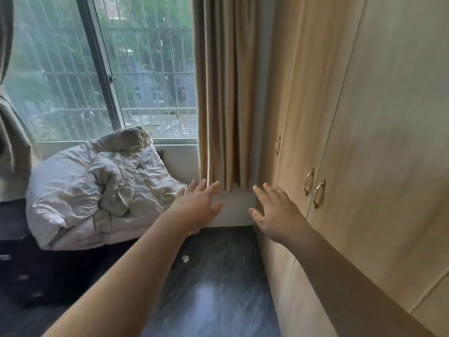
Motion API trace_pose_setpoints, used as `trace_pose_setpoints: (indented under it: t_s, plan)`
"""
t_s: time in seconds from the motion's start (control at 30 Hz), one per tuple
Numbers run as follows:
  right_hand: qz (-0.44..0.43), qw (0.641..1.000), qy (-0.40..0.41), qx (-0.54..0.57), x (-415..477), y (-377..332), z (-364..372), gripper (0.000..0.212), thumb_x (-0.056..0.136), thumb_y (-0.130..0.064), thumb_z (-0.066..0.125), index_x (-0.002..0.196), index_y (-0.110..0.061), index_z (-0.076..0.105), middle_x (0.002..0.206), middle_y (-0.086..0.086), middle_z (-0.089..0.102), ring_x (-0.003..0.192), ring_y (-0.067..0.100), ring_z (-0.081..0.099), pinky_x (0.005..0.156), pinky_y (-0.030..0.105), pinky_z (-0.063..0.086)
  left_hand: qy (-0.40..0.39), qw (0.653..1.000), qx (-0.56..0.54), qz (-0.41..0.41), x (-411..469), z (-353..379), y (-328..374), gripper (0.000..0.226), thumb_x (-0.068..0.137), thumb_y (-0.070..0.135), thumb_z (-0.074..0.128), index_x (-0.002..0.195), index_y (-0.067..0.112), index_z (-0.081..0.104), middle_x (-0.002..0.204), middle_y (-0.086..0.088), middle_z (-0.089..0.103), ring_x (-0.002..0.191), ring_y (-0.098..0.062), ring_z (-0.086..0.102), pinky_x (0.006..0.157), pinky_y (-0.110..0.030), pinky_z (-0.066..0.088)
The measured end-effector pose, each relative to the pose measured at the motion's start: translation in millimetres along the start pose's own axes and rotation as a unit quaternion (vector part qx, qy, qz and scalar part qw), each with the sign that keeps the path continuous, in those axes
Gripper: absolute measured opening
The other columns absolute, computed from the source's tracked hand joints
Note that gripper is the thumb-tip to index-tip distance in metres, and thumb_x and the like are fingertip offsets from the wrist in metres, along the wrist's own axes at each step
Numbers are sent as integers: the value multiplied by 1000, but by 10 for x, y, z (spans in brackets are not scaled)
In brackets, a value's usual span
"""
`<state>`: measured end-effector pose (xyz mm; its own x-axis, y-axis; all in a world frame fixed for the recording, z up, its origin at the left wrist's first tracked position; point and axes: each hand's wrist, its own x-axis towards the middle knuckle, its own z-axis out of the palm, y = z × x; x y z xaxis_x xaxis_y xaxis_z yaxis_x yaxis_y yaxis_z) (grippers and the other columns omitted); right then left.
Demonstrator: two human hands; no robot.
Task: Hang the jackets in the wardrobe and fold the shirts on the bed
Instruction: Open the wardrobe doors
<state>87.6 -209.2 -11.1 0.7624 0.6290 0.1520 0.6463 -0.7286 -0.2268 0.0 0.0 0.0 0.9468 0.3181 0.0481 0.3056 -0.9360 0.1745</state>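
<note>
Two splayed: left grip (198, 207), right grip (274, 215).

To the right of the right hand (274, 212), the wardrobe (376, 142) is pale honey-beige with a faint wood grain, and its handles (318, 193) are brassy gold. Beyond both hands the curtain (223, 93) is plain tan, the wall (239, 207) under it white, and the window frame (102, 69) dark grey, with white bars (155, 76) across green trees (145, 45). To the left of the left hand (199, 205) the duvet (85, 190) is white on one face and greyish beige on the other, the bed (48, 276) beneath it is black, and the floor (218, 288) nearer than the hands is dark slate grey with pale streaks and one white scrap (185, 258).
</note>
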Motion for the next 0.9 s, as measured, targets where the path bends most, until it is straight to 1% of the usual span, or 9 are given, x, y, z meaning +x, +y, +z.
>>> trace_pose_setpoints:
  t_s: [0.17,0.23,0.4,0.5,0.6,0.7,0.8,0.9]
  plan:
    - [21,999,-35,-6,652,192,72,65,100,-57,29,157,-35,5,166,-4,4,152,22,0,122,43,12,-19,1000,12,14,650,45,-94,67,99,54,33,156,38,0,167,0,4,153,-27,-3,122,-51,3]
    - [20,999,-34,-11,923,230,128,65,100,-57,29,157,-35,6,166,-4,4,152,22,0,122,42,12,-26,999,18,27,895,97,-155,65,100,52,32,156,37,1,167,-1,4,153,-27,-3,123,-52,3]
    - [38,998,-41,-25,1557,362,332,64,100,-56,28,157,-34,7,166,-3,5,152,22,1,121,41,12,-52,996,37,61,1648,231,-363,66,100,45,37,157,37,3,167,-1,1,153,-29,-4,123,-54,4]
    - [75,996,-32,-35,1900,506,486,66,100,-56,30,157,-31,9,166,-1,8,152,23,4,123,40,11,-43,994,27,96,2186,245,-419,66,101,52,33,157,38,1,167,-2,3,153,-28,-2,123,-53,6]
    - [128,990,-39,-34,2173,638,588,66,100,-54,31,157,-29,8,166,1,8,152,23,4,123,40,11,-55,989,19,135,2646,279,-418,67,101,51,34,157,37,1,167,-1,2,153,-27,-2,123,-52,8]
    - [184,982,-43,-27,2343,731,644,67,100,-53,32,157,-28,8,166,1,6,152,24,3,123,40,10,-84,979,16,184,3035,456,-385,67,101,51,36,157,36,2,167,-1,3,153,-28,0,123,-52,10]
    - [226,973,-32,-30,2367,843,687,67,100,-51,35,158,-27,10,166,2,8,151,24,4,122,36,7,-93,967,27,236,3395,714,-233,68,100,58,33,157,35,3,166,-3,8,153,-30,5,121,-53,14]
    - [268,962,-34,-35,2299,989,710,67,100,-51,35,157,-27,9,166,2,8,151,24,5,121,34,4,-109,951,37,286,3664,879,73,68,100,58,32,157,34,3,166,-4,9,152,-31,6,121,-53,15]
